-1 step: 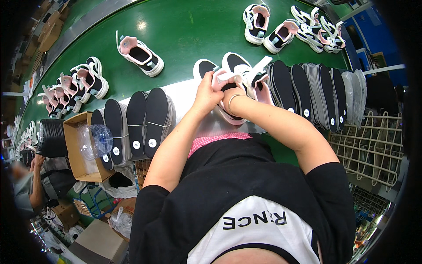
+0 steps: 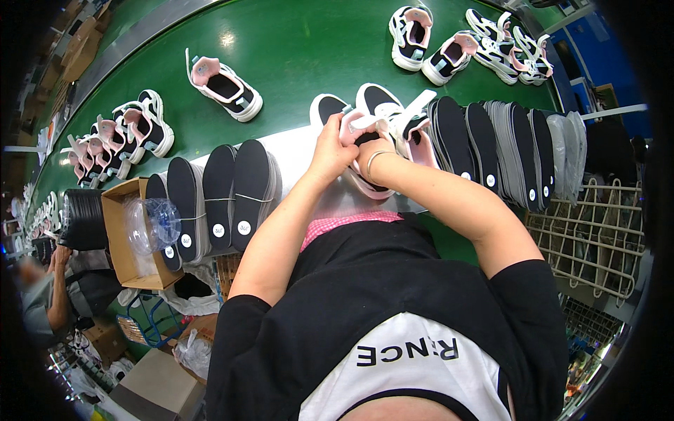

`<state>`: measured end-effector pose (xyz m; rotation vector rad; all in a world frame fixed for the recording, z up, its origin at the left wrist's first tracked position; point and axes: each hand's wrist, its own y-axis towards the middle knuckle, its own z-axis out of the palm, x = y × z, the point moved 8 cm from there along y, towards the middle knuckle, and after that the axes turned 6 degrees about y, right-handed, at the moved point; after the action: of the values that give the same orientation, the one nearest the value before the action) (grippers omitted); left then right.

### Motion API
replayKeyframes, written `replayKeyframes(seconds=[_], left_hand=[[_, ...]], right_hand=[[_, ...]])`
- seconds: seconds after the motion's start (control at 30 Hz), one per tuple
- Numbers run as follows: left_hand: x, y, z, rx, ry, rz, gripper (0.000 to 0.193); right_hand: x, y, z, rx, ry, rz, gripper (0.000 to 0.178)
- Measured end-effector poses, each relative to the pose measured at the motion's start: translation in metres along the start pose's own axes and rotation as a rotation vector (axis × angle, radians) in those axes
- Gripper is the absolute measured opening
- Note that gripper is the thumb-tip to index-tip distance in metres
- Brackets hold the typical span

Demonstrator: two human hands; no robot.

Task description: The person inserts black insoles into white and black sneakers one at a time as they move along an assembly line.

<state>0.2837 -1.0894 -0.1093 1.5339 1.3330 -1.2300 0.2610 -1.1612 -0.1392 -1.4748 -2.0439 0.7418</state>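
Observation:
A black, white and pink sneaker (image 2: 325, 107) lies in front of me, its toe pointing away. My left hand (image 2: 330, 152) is closed on the edge of its opening, by the pale pink tongue (image 2: 353, 126). Into the opening reaches my right hand (image 2: 375, 153), a bracelet at its wrist; its fingers are hidden inside, so whether they hold anything does not show. Close on the right stands a second sneaker (image 2: 379, 98) of the same kind, its white strap (image 2: 423, 103) sticking up.
Stacks of black insoles stand at the left (image 2: 251, 182) and the right (image 2: 449, 133). More sneakers sit across the green table (image 2: 302, 42). At left is a cardboard box (image 2: 116, 231) holding clear plastic; at right, a wire rack (image 2: 590, 231). Another person (image 2: 53, 295) works far left.

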Motion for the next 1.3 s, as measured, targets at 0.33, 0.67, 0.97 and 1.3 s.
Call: replayKeyframes(seconds=[0.33,0.67,0.97,1.3], left_hand=[[0.017,0.007,0.007,-0.007,0.033,0.072,0.05],[0.006,0.011,0.022,0.021,-0.097,0.038,0.046],[-0.013,0.011,-0.03,-0.034,-0.085,0.022,0.021],[-0.12,-0.022,0.001,-0.149,0.612,0.633,0.048]], right_hand=[[0.007,-0.047,-0.007,0.155,-0.066,-0.166,0.019],[-0.007,-0.055,0.014,0.143,0.147,-0.175,0.028],[-0.045,-0.14,-0.04,-0.882,0.322,-0.343,0.018],[-0.109,-0.153,0.01,-0.764,0.509,-0.165,0.026]])
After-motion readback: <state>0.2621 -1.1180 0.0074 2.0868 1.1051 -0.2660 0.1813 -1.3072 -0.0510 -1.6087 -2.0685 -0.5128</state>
